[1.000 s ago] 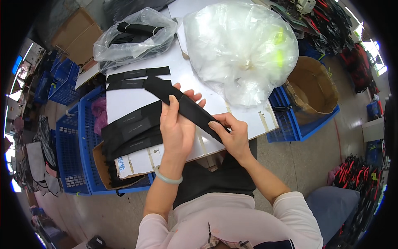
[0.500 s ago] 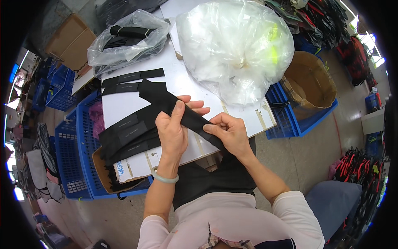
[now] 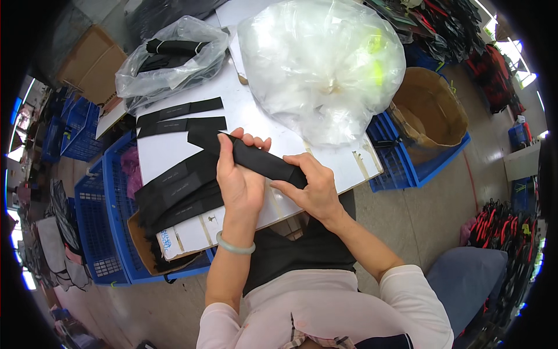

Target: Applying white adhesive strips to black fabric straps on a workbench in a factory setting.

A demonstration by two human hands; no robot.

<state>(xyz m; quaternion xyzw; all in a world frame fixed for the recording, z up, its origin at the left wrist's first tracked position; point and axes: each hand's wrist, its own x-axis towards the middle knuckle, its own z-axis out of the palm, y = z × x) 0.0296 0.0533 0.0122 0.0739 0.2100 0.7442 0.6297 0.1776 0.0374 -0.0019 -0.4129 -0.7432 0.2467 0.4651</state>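
Over the near part of the white table, both hands hold a black fabric strip [image 3: 258,160] that slants down from left to right. My left hand [image 3: 241,180] lies under it palm up, thumb on top and fingertips curling up behind. At the right end, my right hand [image 3: 314,186] pinches the strip between thumb and fingers; a small dark label-like patch shows beside that grip. To the left lie a fanned pile of black strips [image 3: 177,192] with labels. Farther back rest two more black strips, one above [image 3: 200,105] the other [image 3: 203,124].
A big clear plastic bag [image 3: 319,70] with pale contents covers the back right of the white table [image 3: 343,168]. At the back left sits an open plastic bag [image 3: 136,84] of black bundles. Blue crates [image 3: 99,232] flank the table; a brown carton [image 3: 430,113] stands in the right one.
The strip's right end, which hung past my right hand, now stops within its grip, so the strip looks shorter. My left thumb has moved left and lies along the strip.
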